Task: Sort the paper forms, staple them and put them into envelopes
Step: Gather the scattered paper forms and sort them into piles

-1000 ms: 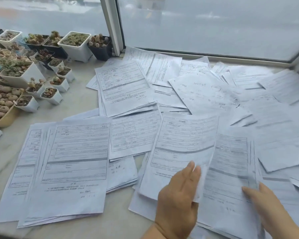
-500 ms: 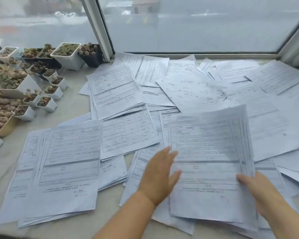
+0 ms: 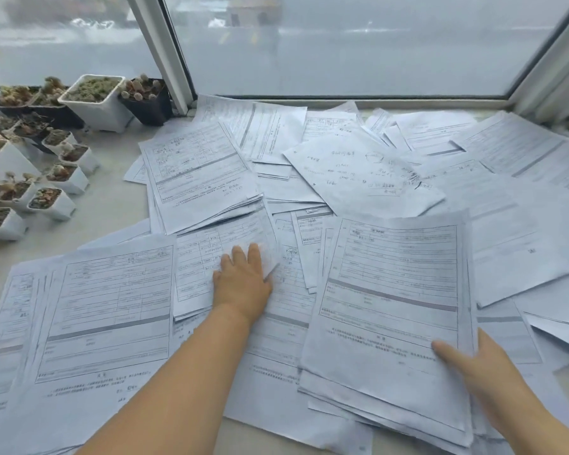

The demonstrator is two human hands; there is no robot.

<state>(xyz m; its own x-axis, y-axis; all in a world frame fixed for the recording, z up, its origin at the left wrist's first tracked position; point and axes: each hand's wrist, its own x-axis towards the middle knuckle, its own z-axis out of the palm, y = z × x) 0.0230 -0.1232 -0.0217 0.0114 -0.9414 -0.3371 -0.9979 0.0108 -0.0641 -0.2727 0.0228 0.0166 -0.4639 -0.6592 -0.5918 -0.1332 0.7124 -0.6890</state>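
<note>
Paper forms (image 3: 358, 178) cover the desk (image 3: 105, 208) from front edge to window. Left hand (image 3: 242, 284) presses flat on a middle sheet; right hand (image 3: 473, 359) holds a stack (image 3: 395, 307) near the front-right edge, thumb on top. Sheets look light, limp and slippery; best gripped by the stack's edge.

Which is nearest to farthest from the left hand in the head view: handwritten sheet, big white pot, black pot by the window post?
From the left hand:
1. Handwritten sheet, up and to the right, in the middle of the pile.
2. Black pot, far left of the papers, by the window post.
3. Big white pot, left of the black pot.
</note>
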